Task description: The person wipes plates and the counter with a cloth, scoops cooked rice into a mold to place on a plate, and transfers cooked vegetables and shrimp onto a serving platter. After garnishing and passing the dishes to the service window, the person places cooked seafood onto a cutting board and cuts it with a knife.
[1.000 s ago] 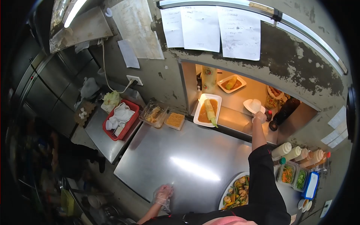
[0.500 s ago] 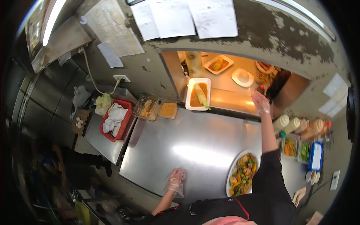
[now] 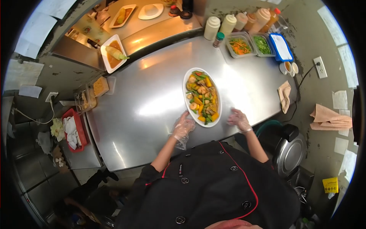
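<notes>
An oval white plate (image 3: 185,93) holding shrimp, orange pieces and green vegetables (image 3: 203,97) lies on the steel table (image 3: 145,129). My left hand (image 3: 183,126), in a clear plastic glove, is at the plate's lower left edge; whether it touches the rim is unclear. Its fingers are apart and nothing shows in them. To the right of the plate, a little way off, my right hand (image 3: 239,120) is over the table in a clear glove, its fingers loosely spread and holding nothing.
Squeeze bottles (image 3: 228,25), vegetable tubs (image 3: 239,45) and a blue box (image 3: 281,47) stand at the back right. A sauced dish (image 3: 111,53) sits by the pass window. A red basket (image 3: 75,131) is left, a round cooker (image 3: 290,150) right. Another person's arm (image 3: 82,208) shows lower left.
The view has swung right and down. My right hand has come back from the pass window, where it let go of a small white dish, to beside the plate. My left hand has moved to the plate.
</notes>
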Demonstrator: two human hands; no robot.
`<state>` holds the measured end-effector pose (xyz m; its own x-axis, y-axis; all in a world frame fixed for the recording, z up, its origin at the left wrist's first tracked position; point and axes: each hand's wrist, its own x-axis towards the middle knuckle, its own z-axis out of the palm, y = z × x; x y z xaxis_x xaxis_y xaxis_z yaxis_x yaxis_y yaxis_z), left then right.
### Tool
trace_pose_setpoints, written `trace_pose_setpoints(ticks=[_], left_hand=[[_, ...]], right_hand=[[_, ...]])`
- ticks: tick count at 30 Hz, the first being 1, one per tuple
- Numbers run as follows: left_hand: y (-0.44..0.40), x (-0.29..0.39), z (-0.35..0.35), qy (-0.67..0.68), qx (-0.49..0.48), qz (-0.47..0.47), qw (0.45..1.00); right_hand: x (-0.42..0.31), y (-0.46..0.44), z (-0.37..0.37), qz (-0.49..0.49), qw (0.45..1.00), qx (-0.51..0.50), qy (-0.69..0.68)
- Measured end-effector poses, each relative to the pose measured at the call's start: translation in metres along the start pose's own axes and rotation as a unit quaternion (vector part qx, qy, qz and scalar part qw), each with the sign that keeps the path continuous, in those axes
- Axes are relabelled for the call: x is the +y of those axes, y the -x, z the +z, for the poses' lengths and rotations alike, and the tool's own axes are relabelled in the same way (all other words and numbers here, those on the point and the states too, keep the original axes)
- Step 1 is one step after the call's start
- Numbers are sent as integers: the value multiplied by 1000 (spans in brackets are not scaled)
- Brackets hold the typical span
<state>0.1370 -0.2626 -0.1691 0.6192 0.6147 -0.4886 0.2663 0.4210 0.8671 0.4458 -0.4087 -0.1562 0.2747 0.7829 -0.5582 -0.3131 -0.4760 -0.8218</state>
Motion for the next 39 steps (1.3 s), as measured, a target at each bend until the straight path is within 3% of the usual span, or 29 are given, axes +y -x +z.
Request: trace_pose_setpoints(ticks=[3, 7, 9, 11, 13, 14, 15, 17, 22, 27, 31, 34, 35, 37, 39], left_hand=[[-23, -8, 8, -46, -30, -8, 998], [-36, 19, -9, 68, 64, 8, 996], [-46, 32, -21, 152, 90, -4, 984], [-53, 34, -18, 104, 58, 81, 990], [-79, 35, -6, 421, -26, 63, 905], [-77, 47, -3, 438, -41, 68, 896], [-71, 58, 1, 455, -56, 73, 886], [-69, 65, 3, 499, -52, 67, 862], [-71, 69, -9, 513, -22, 85, 854], [-81, 103, -41, 516, 8, 103, 850], [-102, 169, -74, 490, 11, 123, 863], [-133, 223, -98, 429, 87, 137, 888], [-154, 231, -115, 411, 23, 177, 894], [-183, 257, -129, 394, 107, 191, 893], [-217, 276, -147, 408, 131, 197, 882]], right_hand=[[8, -6, 24, -51, 998, -20, -37], [-3, -43, 37, -119, 993, 9, 8], [-26, -59, 48, -95, 993, 22, 73], [-64, -56, 69, -127, 980, 25, 151], [-62, -68, 73, -185, 945, 45, 266], [-59, -77, 73, -215, 920, 57, 322], [-57, -84, 69, -132, 938, 38, 319], [-65, -85, 72, -148, 943, 32, 297], [-76, -100, 89, -89, 970, 13, 224], [-115, -130, 113, -110, 968, -18, 226], [-177, -165, 138, -132, 966, -26, 219], [-218, -211, 161, -127, 970, -13, 209], [-229, -232, 167, -116, 970, -12, 212], [-251, -263, 180, -127, 972, -25, 195], [-267, -304, 189, -153, 971, -19, 184]])
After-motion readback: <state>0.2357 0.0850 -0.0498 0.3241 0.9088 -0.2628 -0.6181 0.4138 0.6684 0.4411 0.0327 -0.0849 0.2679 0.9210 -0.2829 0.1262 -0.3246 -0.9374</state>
